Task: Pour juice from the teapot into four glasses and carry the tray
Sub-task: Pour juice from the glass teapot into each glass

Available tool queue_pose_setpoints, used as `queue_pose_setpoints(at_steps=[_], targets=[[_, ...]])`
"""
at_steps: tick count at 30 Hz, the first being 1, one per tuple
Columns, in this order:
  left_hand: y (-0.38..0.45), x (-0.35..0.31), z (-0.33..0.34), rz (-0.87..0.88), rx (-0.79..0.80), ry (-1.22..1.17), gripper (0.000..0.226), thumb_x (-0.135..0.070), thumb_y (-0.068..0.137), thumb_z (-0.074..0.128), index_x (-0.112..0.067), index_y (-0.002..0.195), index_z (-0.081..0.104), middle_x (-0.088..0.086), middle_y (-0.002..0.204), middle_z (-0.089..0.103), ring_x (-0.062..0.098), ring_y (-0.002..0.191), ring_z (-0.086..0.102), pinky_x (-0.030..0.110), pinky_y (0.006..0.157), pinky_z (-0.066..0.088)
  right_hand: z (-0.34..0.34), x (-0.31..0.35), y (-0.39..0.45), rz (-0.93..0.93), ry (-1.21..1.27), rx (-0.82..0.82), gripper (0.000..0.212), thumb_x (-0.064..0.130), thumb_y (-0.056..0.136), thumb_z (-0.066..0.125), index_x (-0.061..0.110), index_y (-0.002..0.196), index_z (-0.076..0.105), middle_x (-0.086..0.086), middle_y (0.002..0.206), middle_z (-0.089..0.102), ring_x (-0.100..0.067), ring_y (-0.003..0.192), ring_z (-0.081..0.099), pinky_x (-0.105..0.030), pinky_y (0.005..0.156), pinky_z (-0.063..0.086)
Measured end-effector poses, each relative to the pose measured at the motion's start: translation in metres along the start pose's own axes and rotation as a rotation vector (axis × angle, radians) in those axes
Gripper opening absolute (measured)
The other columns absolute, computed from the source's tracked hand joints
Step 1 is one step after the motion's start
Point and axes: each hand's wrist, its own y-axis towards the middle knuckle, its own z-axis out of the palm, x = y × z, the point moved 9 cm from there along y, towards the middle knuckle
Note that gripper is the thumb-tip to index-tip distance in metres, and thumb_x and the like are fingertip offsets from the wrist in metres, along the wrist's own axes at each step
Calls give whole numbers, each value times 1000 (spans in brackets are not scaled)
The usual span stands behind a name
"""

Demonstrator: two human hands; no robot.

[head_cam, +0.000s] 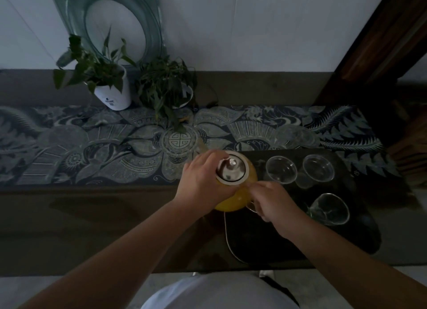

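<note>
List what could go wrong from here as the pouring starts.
1. The teapot looks nearly full of juice, so a quick tilt could slop it onto the dark tray.
2. The left hand rests by the lid; if it lets go, the lid may slide off.
3. The near glass sits close to the right hand at the handle, so a swing might knock it.

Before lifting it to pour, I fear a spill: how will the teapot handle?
The teapot looks nearly full of juice, so probably heavy. Its lid seems loose; the left hand steadies it. Clear glass, likely fragile and slippery.
</note>
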Motion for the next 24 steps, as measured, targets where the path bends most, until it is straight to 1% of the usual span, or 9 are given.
queue_pose_setpoints(at_steps=[3, 4, 7, 11, 14, 17, 21, 24], targets=[[9, -30, 12, 9, 18, -12, 66, -59, 64, 71, -18, 115, 61, -4, 115, 65, 22, 106, 61, 50, 85, 50, -32, 9, -14, -43, 0, 7, 36, 34, 91, 56, 14, 61, 54, 0, 41, 38, -10, 33, 32, -23, 37, 26], [11, -40, 17, 6, 12, -15, 65, -59, 65, 70, -19, 115, 61, -5, 114, 64, 21, 106, 61, 48, 85, 49, -44, 10, -17, -50, -6, 0, 38, 35, 92, 55, 15, 60, 53, 0, 41, 37, -10, 34, 31, -23, 37, 25], [19, -67, 34, -11, 0, -30, 66, -64, 64, 65, -22, 116, 60, -8, 118, 63, 18, 110, 59, 44, 87, 47, -81, 13, -23, -67, -27, 4, 48, 33, 93, 54, 24, 46, 46, 1, 40, 35, -12, 34, 29, -22, 37, 25], [27, -94, 68, -47, 13, -59, 69, -50, 65, 81, -22, 124, 59, -6, 130, 58, 18, 122, 54, 48, 96, 45, -128, 10, -29, -66, -53, 48, 49, 34, 93, 53, 25, 45, 45, 1, 40, 34, -12, 34, 26, -22, 37, 22], [31, -115, 92, -75, 28, -109, 70, -44, 67, 84, -22, 129, 58, -3, 135, 54, 20, 128, 51, 53, 100, 45, -164, 4, -30, -63, -70, 44, 49, 34, 93, 53, 26, 46, 43, 2, 40, 32, -14, 35, 23, -24, 39, 19], [34, -134, 114, -102, 44, -141, 75, -46, 69, 79, -24, 135, 53, -3, 142, 49, 19, 134, 45, 55, 105, 42, -196, 1, -30, -82, -105, 68, 48, 31, 93, 54, 26, 47, 41, 4, 40, 31, -12, 35, 24, -22, 37, 22], [25, -145, 138, -179, 21, -147, 92, -49, 69, 81, -25, 146, 38, -7, 154, 34, 15, 144, 32, 55, 113, 36, -231, -5, -26, -89, -140, 107, 50, 31, 93, 53, 27, 45, 41, 5, 41, 30, -11, 37, 23, -24, 38, 19], [10, -143, 154, -271, -1, -189, 96, -58, 66, 77, -25, 146, 36, -8, 153, 31, 13, 141, 34, 49, 111, 41, -253, -10, -21, -80, -181, 133, 48, 35, 91, 54, 28, 46, 43, 6, 43, 30, -11, 38, 23, -24, 39, 19]])
